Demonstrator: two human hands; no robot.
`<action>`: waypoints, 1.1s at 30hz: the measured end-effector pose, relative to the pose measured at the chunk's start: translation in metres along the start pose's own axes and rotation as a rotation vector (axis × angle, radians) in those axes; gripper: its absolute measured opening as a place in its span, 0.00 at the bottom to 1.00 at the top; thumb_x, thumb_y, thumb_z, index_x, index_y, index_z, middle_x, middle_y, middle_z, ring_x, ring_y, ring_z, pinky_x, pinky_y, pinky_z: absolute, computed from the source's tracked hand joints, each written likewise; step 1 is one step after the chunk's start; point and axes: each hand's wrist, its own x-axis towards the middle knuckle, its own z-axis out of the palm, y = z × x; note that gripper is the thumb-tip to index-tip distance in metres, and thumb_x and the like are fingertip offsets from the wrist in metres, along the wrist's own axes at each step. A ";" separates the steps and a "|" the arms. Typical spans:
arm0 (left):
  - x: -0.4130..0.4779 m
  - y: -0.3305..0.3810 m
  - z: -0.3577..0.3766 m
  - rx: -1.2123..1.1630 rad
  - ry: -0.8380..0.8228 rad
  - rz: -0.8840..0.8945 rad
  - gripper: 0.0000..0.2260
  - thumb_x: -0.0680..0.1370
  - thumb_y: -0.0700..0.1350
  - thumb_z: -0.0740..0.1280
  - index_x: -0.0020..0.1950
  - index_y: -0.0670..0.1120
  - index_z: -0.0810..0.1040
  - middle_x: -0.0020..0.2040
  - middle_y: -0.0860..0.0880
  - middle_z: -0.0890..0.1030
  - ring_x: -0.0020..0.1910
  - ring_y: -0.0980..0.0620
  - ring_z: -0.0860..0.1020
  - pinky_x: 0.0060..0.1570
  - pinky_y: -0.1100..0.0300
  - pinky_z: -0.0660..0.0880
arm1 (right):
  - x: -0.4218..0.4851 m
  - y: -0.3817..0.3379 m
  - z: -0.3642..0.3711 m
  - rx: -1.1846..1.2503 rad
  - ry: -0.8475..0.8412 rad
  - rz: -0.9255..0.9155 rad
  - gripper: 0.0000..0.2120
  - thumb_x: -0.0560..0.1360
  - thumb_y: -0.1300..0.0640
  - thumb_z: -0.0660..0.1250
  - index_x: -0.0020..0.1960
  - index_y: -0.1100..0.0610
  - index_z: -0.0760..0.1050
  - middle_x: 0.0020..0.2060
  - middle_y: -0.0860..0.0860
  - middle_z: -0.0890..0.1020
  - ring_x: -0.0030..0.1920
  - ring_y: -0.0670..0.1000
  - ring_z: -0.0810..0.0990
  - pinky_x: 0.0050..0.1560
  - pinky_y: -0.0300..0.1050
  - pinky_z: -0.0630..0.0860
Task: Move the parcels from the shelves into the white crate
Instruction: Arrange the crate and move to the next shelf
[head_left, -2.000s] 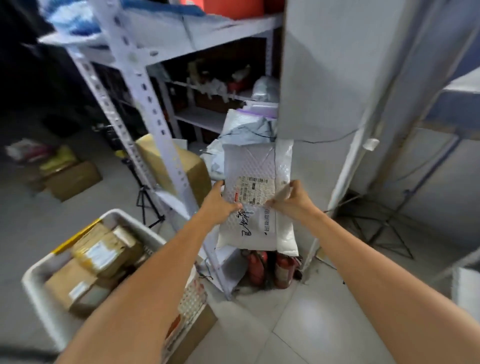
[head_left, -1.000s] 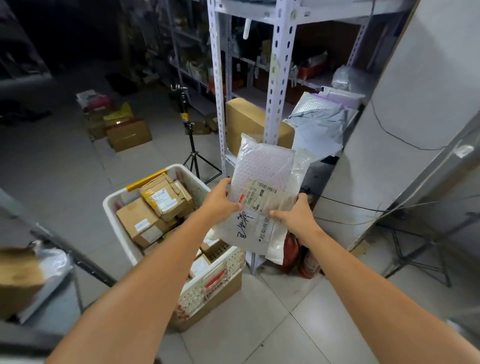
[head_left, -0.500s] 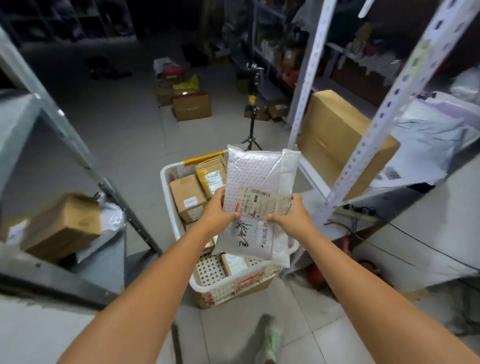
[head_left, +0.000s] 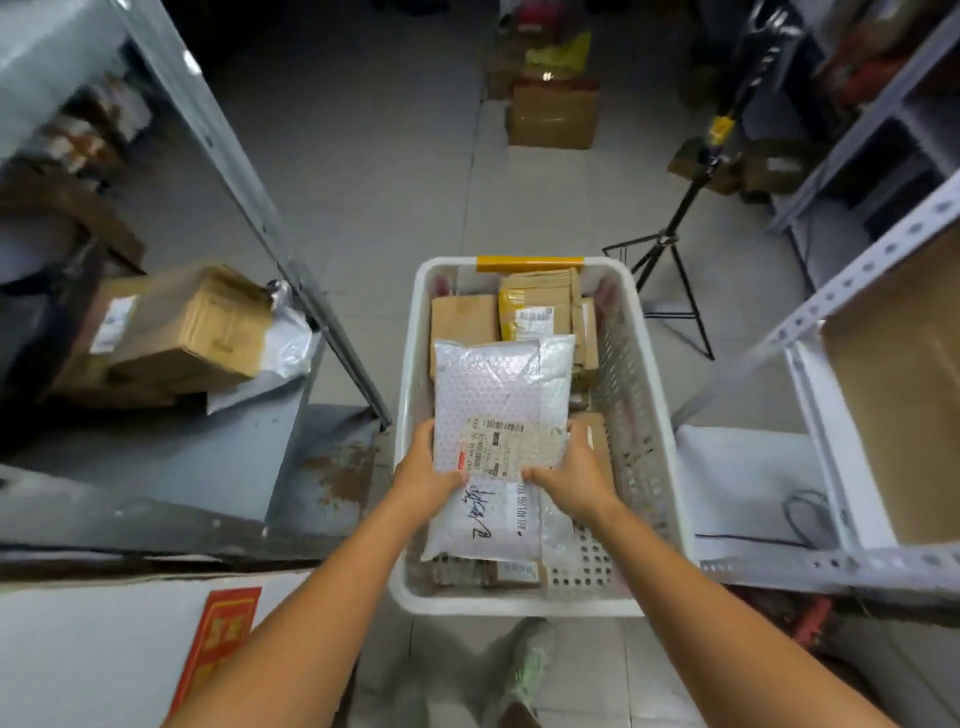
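The bubble-wrap parcel (head_left: 498, 395) is gripped at both side edges, left hand (head_left: 423, 475) and right hand (head_left: 571, 480) curled on it, held above the white crate (head_left: 660, 415).

Dim, soft-focus view; edges blurred and bowed by wide-angle lens.
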 end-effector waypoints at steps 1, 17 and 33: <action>0.009 -0.012 0.005 -0.005 0.002 -0.032 0.33 0.75 0.36 0.72 0.73 0.53 0.60 0.63 0.51 0.77 0.60 0.50 0.77 0.57 0.54 0.76 | 0.010 0.008 0.006 -0.011 -0.017 0.026 0.29 0.69 0.61 0.77 0.59 0.50 0.62 0.57 0.50 0.80 0.57 0.54 0.81 0.55 0.54 0.81; 0.120 -0.127 0.060 0.033 0.021 -0.264 0.35 0.75 0.33 0.71 0.76 0.49 0.58 0.64 0.52 0.72 0.64 0.53 0.72 0.61 0.57 0.72 | 0.114 0.093 0.088 -0.133 -0.120 0.209 0.30 0.70 0.59 0.77 0.62 0.51 0.61 0.58 0.53 0.80 0.57 0.57 0.81 0.56 0.55 0.81; 0.141 -0.143 0.074 0.122 0.041 -0.361 0.32 0.77 0.34 0.69 0.76 0.50 0.59 0.66 0.50 0.74 0.64 0.49 0.73 0.63 0.53 0.72 | 0.136 0.104 0.095 -0.174 -0.213 0.275 0.33 0.73 0.58 0.75 0.71 0.57 0.60 0.63 0.55 0.78 0.62 0.57 0.78 0.57 0.46 0.76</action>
